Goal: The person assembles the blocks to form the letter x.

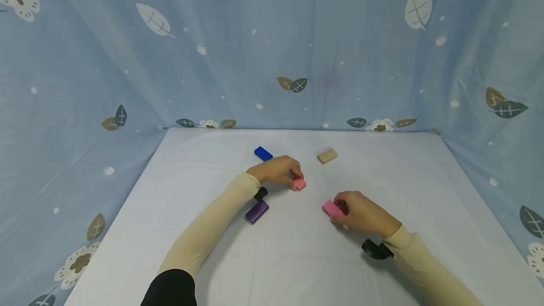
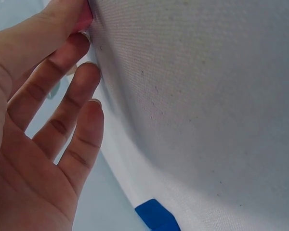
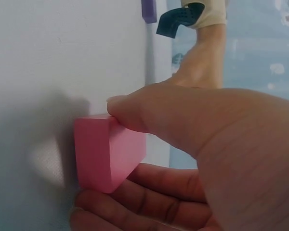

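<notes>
My left hand [image 1: 278,170] pinches a small coral-pink block [image 1: 299,183] between thumb and fingertips, low over the white tabletop. Only a corner of that block [image 2: 85,18] shows in the left wrist view, with the other fingers loosely bent below it. Nearer the front, on the right, my right hand [image 1: 361,212] grips a pink rectangular block [image 1: 332,208]. In the right wrist view the thumb lies on one side of this pink block [image 3: 101,154] and the fingers curl along the opposite side, close to the cloth.
Behind my left hand lies a blue block [image 1: 263,153]. A tan wooden block [image 1: 327,156] rests at the back, right of centre. Close to my left forearm is a purple block [image 1: 257,211]. A blue patterned curtain [image 1: 238,60] surrounds the white table [image 1: 289,263].
</notes>
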Demonstrator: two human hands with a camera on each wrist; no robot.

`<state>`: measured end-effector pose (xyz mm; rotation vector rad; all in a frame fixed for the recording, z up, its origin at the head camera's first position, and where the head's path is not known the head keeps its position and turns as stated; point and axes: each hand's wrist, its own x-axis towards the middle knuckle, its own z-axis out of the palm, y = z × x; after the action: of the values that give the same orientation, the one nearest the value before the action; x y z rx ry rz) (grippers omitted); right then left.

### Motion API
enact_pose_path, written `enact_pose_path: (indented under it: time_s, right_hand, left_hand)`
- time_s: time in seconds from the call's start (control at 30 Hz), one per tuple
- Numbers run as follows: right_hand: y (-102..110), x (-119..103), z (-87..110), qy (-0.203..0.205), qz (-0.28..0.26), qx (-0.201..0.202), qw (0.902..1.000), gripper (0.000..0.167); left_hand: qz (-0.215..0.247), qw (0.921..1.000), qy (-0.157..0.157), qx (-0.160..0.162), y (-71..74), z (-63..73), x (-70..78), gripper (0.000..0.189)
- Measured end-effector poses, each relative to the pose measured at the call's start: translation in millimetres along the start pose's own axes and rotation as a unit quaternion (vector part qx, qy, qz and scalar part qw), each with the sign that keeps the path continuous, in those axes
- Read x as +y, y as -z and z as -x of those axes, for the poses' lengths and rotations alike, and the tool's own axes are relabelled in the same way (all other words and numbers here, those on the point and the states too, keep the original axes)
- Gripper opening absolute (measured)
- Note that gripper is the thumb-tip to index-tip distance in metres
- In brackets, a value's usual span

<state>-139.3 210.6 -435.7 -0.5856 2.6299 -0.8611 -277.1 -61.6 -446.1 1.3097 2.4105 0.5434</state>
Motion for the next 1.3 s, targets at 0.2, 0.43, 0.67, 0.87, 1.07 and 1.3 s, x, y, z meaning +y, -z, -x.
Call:
enact_pose_path:
  time_s: [0.2, 0.43, 0.67, 0.87, 1.07, 1.3]
  right_hand:
    - [-3, -2, -1.8, -0.003, 0.004, 0.007, 1.0, 0.026]
    - [-6, -5, -5.7, -0.012, 0.008, 0.012, 0.9998, 0.025]
    - [-10, -7, -7.9, -0.015, 0.012, 0.013, 0.9997, 0.026]
    - [-13, -8, -8.6, -0.003, 0.014, 0.016, 0.9998, 0.024]
    - [-12, -10, -12.4, 0.002, 0.007, 0.016, 0.9998, 0.023]
    - [-10, -10, -17.2, -0.001, 0.003, 0.014, 0.9999, 0.025]
  left_hand:
    - [0.0, 1.0, 0.003, -0.003, -2.2, 0.4, -1.5, 0.035]
    - [-0.007, 0.9999, 0.007, -0.007, -2.1, 2.1, 2.2, 0.035]
    - [-0.012, 0.9998, 0.011, -0.008, -4.3, 2.9, 3.1, 0.036]
    - [-0.018, 0.9998, 0.006, -0.007, -6.1, 2.6, 3.5, 0.036]
    - [-0.023, 0.9997, 0.003, -0.007, -5.4, 1.7, 3.1, 0.036]
    - [-0.024, 0.9996, 0.009, -0.012, -1.8, 3.1, 6.6, 0.037]
